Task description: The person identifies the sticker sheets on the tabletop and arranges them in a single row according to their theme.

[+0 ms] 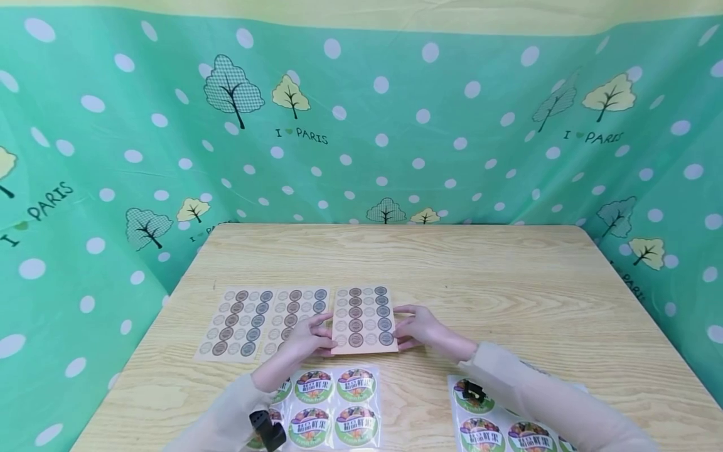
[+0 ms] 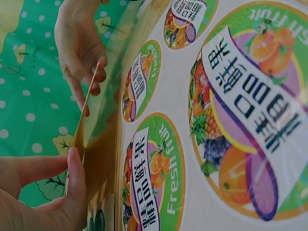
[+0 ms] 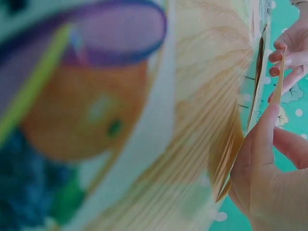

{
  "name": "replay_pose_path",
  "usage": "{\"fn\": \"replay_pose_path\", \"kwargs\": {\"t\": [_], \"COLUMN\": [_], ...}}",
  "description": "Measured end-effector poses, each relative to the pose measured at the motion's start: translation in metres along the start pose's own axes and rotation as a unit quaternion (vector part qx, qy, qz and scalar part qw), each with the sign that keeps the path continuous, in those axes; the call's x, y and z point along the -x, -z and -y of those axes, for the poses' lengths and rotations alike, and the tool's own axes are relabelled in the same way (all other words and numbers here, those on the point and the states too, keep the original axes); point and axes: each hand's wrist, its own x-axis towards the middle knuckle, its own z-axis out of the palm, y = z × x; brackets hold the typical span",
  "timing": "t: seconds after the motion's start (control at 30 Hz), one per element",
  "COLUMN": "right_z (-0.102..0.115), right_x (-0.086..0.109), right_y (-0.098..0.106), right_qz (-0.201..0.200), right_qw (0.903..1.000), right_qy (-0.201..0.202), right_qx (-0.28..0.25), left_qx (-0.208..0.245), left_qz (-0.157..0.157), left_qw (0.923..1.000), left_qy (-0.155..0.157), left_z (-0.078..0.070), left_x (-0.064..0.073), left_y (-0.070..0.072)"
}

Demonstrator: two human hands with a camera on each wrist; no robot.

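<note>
Between both hands is a brown sheet of round stickers (image 1: pixel 366 319), raised just over the wooden table. My left hand (image 1: pixel 305 339) pinches its left edge, thumb on one face and fingers on the other, as the left wrist view shows at the thin sheet edge (image 2: pixel 78 132). On the opposite edge, my right hand (image 1: pixel 420 326) pinches the sheet between thumb and fingers. Two similar sticker sheets lie to the left, an outer sheet (image 1: pixel 230 325) and an inner sheet (image 1: pixel 294 307), the latter partly hidden by my left hand.
Glossy fruit-label sticker sheets lie along the table's near side: a left one (image 1: pixel 330 408) near my left forearm and a right one (image 1: pixel 480 433) partly beneath my right sleeve. Behind the wooden table (image 1: pixel 480 263) hangs a green dotted curtain (image 1: pixel 395 157).
</note>
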Motion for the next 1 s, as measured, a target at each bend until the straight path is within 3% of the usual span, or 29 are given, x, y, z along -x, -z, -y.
{"fn": "replay_pose_path", "kwargs": {"t": [1.0], "right_z": [-0.004], "right_x": [-0.011], "right_y": [-0.011], "right_qz": [0.012], "right_qw": [0.9980], "right_qy": [0.004], "right_qx": [0.061], "left_qx": [-0.091], "left_qz": [-0.011], "left_qw": [0.9958], "left_qy": [0.004], "left_z": [-0.004], "left_x": [-0.002], "left_y": [0.004]}}
